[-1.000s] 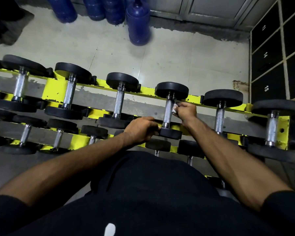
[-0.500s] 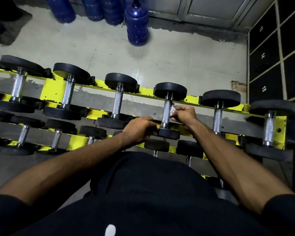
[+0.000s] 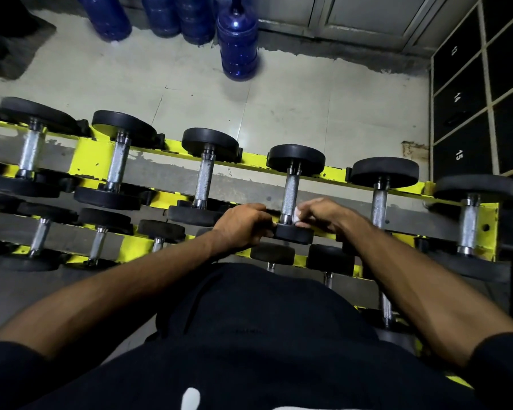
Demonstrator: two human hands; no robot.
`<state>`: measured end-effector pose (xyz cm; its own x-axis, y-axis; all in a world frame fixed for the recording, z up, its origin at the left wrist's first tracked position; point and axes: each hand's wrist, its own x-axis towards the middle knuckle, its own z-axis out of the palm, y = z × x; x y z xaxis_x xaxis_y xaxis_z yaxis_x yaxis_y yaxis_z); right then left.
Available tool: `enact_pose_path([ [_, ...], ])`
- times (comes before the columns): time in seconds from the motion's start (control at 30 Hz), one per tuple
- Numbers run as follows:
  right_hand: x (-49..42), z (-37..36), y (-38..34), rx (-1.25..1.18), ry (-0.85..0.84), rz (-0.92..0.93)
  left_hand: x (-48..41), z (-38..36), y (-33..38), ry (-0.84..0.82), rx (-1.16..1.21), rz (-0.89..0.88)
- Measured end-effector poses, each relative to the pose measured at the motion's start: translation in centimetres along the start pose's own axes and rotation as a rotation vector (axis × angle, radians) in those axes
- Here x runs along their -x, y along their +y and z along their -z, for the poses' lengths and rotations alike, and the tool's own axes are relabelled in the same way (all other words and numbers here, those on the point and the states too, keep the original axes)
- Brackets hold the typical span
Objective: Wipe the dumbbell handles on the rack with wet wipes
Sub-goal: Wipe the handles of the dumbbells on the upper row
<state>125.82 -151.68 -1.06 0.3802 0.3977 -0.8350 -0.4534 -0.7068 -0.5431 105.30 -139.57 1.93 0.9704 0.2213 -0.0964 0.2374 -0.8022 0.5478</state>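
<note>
The wet wipe [image 3: 297, 216] is pinched by the right grip [image 3: 323, 214] against the lower end of the dumbbell handle [image 3: 290, 193] (fourth along the rack's [image 3: 101, 161] top tier). The left grip [image 3: 243, 224] clasps that dumbbell's near head [image 3: 295, 234].

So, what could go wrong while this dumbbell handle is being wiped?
1. The wipe is bunched at the near end of the handle, so the far part may be missed.
2. The left grip holds the near head; if it slips, the dumbbell might roll on the rack and pinch the right grip.
</note>
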Motion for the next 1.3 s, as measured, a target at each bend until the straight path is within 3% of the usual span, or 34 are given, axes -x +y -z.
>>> enact_pose_path([
  [0.07,0.0,0.3,0.1,-0.132,0.005,-0.038,-0.1,0.0,0.1,-0.005,0.002,0.007],
  [0.13,0.0,-0.7,-0.7,-0.365,0.126,0.04,-0.1,0.0,0.2,-0.003,0.0,0.009],
  [0.2,0.2,-2.0,-1.3,-0.451,0.273,0.131,0.0,0.0,0.3,0.002,-0.002,0.017],
  [0.3,0.9,-2.3,-0.4,-0.136,0.367,0.325,0.0,0.0,0.3,0.001,-0.003,0.023],
  [0.43,2.0,-1.8,1.3,0.653,0.265,0.751,0.1,0.2,0.6,0.015,0.0,0.018],
  [0.53,1.9,-2.6,0.0,0.824,0.334,0.916,0.2,0.1,0.6,0.022,0.001,0.017],
  [0.6,1.3,-2.8,-1.1,0.815,0.435,0.933,0.3,-0.1,0.6,0.026,0.011,0.02],
  [0.67,0.8,-2.9,-1.5,0.931,0.405,0.945,0.3,-0.2,0.7,0.028,0.015,0.031],
  [0.77,1.6,-2.9,-1.8,1.358,0.074,0.904,0.4,-0.2,0.9,0.021,0.027,0.049],
  [0.83,2.3,-3.5,-2.6,1.574,0.016,0.88,0.5,-0.1,1.0,0.024,0.026,0.053],
  [0.97,2.5,-5.4,-4.9,1.681,0.33,0.8,0.6,0.0,1.1,0.006,0.022,0.061],
  [1.03,2.4,-6.5,-5.5,1.845,0.381,0.748,0.5,0.1,1.2,-0.003,0.012,0.053],
  [1.2,2.8,-8.9,-6.7,2.087,-0.017,0.539,0.5,0.2,1.3,0.019,0.002,0.024],
  [1.3,3.3,-7.6,-6.3,1.954,0.008,0.719,0.6,0.1,1.1,0.025,0.009,0.027],
])
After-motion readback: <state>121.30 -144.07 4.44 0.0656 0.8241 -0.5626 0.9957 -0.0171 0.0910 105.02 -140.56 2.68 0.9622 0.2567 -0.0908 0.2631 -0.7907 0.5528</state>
